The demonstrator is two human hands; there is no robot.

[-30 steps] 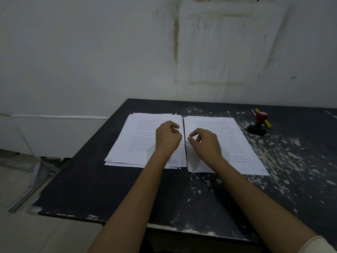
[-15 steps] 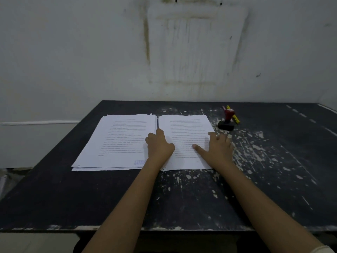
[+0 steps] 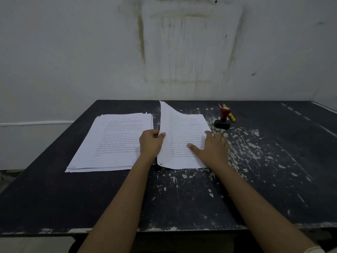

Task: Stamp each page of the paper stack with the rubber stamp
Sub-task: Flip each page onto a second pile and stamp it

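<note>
Two lots of printed white paper lie on the black table [image 3: 200, 201]. The left stack [image 3: 116, 143] lies flat, several sheets thick. To its right, my left hand [image 3: 150, 143] pinches the left edge of the top page [image 3: 184, 136] and lifts it, so that edge curls upward. My right hand [image 3: 212, 148] lies flat with fingers spread on that page's right side. The rubber stamp [image 3: 223, 118], with a red handle and black base, stands upright beyond my right hand, held by no hand.
Yellow and red pencils [image 3: 230, 115] lie just behind the stamp. The table top is scuffed with pale paint chips, mostly on its right half. A stained white wall [image 3: 182, 48] rises directly behind the table's far edge.
My left hand has gripped the right page's left edge and raised it off the table. My right hand slid to the page's right side and flattened. The view shifted.
</note>
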